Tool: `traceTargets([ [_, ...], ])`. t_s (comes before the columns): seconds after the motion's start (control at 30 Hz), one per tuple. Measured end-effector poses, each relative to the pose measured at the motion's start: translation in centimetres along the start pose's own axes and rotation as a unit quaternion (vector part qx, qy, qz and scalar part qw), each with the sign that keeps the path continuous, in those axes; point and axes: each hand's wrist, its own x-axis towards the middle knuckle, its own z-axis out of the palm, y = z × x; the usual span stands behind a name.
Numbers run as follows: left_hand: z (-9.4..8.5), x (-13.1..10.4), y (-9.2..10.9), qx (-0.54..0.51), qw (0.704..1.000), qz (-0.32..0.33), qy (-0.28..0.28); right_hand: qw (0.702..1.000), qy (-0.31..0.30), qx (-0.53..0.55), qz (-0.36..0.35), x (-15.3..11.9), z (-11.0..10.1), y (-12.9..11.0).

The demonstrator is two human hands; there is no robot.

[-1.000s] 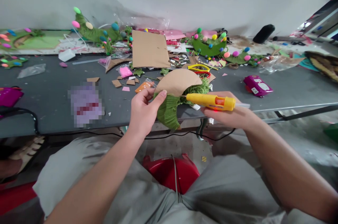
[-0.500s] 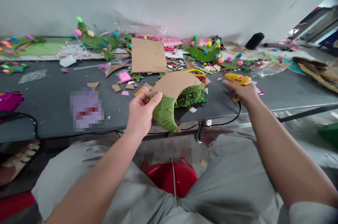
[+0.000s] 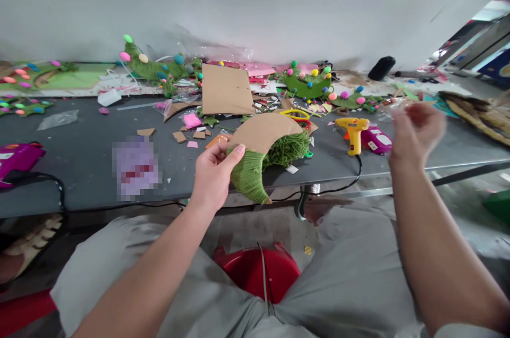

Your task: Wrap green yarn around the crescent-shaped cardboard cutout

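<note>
Pale wall (image 3: 298, 3) fills the top of the frame above a cluttered dark table (image 3: 179, 165), and at the centre the cardboard crescent (image 3: 265, 129), its lower end wrapped in green yarn (image 3: 247, 174), is pinched between thumb and fingers of the left hand (image 3: 213, 174). Right of centre the yellow glue gun (image 3: 354, 135) rests on the table, while the right hand (image 3: 416, 133) is raised farther right, too blurred to tell whether its fingers grip anything. Firm thumb pressure at the yarn's edge should likely stop the turns loosening.
</note>
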Motion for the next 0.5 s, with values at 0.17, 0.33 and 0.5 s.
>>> traceTargets([
  [0.17, 0.1, -0.1, -0.5, 0.043, 0.999, 0.018, -0.006, 0.951, -0.085, 0.067, -0.29, -4.8, 2.0, -7.4],
  [0.33, 0.4, -0.3, -0.7, 0.052, 0.998, 0.025, -0.018, 0.836, -0.378, 0.027, -0.397, -11.0, 4.9, -13.0],
  [0.5, 0.3, -0.4, -0.6, 0.075, 0.996, 0.04, -0.018, 0.81, -0.408, -0.01, -0.42, -12.1, 5.8, -13.0],
])
